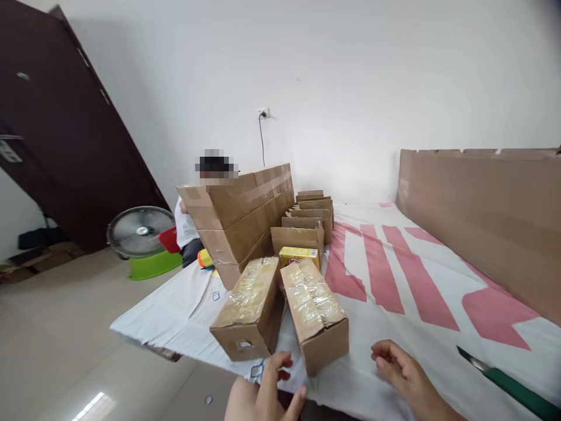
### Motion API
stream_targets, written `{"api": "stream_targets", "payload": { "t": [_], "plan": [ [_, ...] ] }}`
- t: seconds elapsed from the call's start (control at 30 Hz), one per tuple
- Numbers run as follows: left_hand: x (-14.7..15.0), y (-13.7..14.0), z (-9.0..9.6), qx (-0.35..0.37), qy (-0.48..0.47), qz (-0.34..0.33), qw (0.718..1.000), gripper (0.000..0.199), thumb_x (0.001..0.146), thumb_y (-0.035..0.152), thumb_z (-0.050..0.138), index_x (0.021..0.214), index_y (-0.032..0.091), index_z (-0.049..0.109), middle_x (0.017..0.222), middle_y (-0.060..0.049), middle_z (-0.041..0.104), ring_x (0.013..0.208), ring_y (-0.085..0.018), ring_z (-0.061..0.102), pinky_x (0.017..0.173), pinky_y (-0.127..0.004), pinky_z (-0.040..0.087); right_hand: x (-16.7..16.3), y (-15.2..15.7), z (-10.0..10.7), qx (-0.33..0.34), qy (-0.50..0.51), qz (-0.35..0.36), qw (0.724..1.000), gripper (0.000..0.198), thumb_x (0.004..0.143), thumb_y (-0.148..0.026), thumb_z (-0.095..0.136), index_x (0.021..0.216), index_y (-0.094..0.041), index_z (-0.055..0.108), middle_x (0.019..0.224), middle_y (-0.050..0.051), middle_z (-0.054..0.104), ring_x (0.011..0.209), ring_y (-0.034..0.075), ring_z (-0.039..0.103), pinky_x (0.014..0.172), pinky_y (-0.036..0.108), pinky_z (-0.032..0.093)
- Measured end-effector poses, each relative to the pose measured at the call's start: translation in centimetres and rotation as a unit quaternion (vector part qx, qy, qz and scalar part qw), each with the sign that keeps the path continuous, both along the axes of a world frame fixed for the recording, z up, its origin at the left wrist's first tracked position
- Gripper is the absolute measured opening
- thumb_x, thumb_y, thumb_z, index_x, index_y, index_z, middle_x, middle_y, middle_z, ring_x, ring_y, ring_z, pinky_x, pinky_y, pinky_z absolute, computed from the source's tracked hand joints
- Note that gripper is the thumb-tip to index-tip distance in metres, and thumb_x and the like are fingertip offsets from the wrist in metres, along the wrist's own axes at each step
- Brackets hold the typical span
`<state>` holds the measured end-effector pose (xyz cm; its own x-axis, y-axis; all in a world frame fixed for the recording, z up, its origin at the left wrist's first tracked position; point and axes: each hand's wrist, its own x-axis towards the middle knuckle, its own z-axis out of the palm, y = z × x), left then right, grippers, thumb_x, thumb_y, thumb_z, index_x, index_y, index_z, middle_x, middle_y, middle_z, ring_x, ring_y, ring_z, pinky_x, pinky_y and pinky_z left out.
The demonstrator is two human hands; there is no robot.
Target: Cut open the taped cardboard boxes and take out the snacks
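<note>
Two long taped cardboard boxes, a left box and a right box, lie side by side near the table's front edge. My left hand is just in front of them, holding nothing, with thumb and fingers apart. To the right of the right box, my right hand hovers low over the cloth, fingers loosely curled and apart, with nothing visible in them. A green-handled knife with its blade exposed lies further right. Behind the two boxes stands a small yellow box.
Stacked sealed cartons form a wall at the left, with a person behind it. Open cartons stand in a row beside them. A large cardboard panel rises at the right. A fan stands on the floor.
</note>
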<state>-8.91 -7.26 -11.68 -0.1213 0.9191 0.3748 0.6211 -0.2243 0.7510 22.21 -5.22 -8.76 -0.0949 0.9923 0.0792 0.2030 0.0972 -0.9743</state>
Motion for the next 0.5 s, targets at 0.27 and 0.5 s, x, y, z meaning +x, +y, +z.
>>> {"api": "stream_targets", "payload": {
  "t": [0.27, 0.5],
  "plan": [
    [5.6, 3.5, 2.7, 0.034, -0.044, -0.038, 0.998, 0.088, 0.077, 0.038, 0.066, 0.149, 0.022, 0.017, 0.157, -0.015, 0.023, 0.142, -0.034, 0.029, 0.111, -0.048, 0.037, 1.5, -2.2, -2.9, -0.003, 0.070, -0.139, 0.988, 0.045, 0.079, -0.064, 0.055, 0.100, -0.025, 0.065, 0.099, 0.007, 0.067, 0.101, 0.026, 0.061, 0.086, 0.035, 0.051],
    [5.1, 3.5, 0.1, -0.013, -0.121, -0.059, 0.991, 0.066, 0.088, 0.044, 0.049, 0.145, 0.026, 0.022, 0.126, -0.013, 0.060, 0.109, -0.027, 0.064, 0.092, -0.045, 0.054, 0.9, -2.8, 0.0, 0.012, 0.169, -0.109, 0.979, 0.051, 0.080, -0.066, 0.051, 0.100, -0.020, 0.060, 0.098, 0.010, 0.065, 0.087, 0.024, 0.066, 0.067, 0.035, 0.057]
  ]
}}
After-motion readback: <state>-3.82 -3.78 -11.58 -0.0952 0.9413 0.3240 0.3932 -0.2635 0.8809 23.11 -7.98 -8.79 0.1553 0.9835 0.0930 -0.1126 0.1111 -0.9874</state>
